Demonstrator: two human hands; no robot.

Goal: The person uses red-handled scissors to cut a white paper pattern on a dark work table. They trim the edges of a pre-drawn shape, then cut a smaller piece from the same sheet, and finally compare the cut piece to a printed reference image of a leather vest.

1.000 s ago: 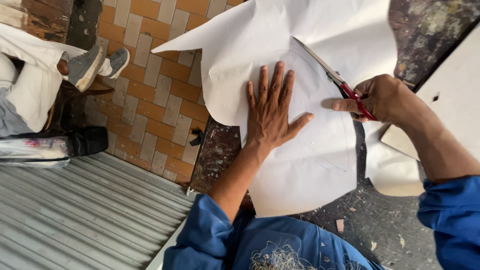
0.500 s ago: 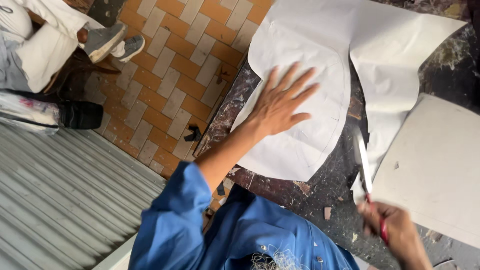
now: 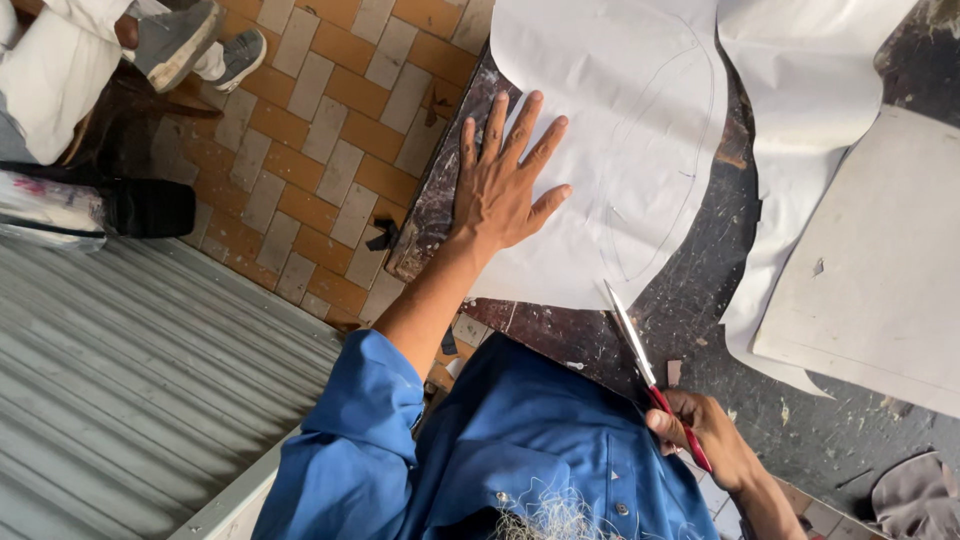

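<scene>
My left hand (image 3: pixel 505 180) lies flat, fingers spread, on the left edge of a white paper sheet (image 3: pixel 620 130) that bears a curved pencil outline. The sheet rests on a dark, scuffed worktable (image 3: pixel 700 310). My right hand (image 3: pixel 705 430) is low near my blue shirt and grips red-handled scissors (image 3: pixel 650 375). Their blades point up toward the sheet's lower edge, tips just touching or just short of it. A second white piece of paper (image 3: pixel 810 110) lies apart to the right.
A pale flat board (image 3: pixel 880 270) covers the table's right side. Left of the table are a brick-tile floor (image 3: pixel 310 130), corrugated metal sheet (image 3: pixel 130 380), a dark bag (image 3: pixel 150 205) and another person's legs and shoes (image 3: pixel 170 40).
My right hand drew the scissors out of the paper and down toward my body. The paper now lies in two separate pieces. My left hand stayed pressed on the left piece.
</scene>
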